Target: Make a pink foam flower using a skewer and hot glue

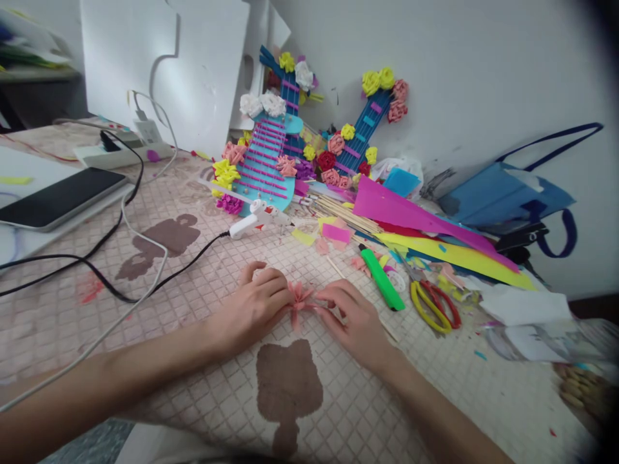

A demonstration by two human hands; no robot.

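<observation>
Checked beige tablecloth with brown bear silhouettes (288,386) fills the view, with a white wall behind. Dead centre, the left hand (256,304) sits curled, knuckles up, its fingertips pinched on the small pink fringed foam flower (300,300). The right hand (352,316) meets it from the other side, thumb and fingers nipping a thin pink strip that runs out of the flower. So the piece lies low over the cloth between both hands, its long axis running sideways from one hand to the other, its fringes fanning toward the wall and back toward the person.

Just right of the right hand lies a bright green marker-shaped tool (383,278), pointing away and to the left. Beside that are scissors with yellow and red handles (434,304). Beyond the hands rests a white glue gun (258,219) on a black cable. Past it, blue guitar-shaped foam crafts studded with paper roses (271,171) lean toward the wall. Magenta and yellow foam sheets (403,211) splay out to the right, in front of a blue bag (503,193). Far left lie a black phone (60,196) and a white power strip (123,153); any print on it is too small to read.
</observation>
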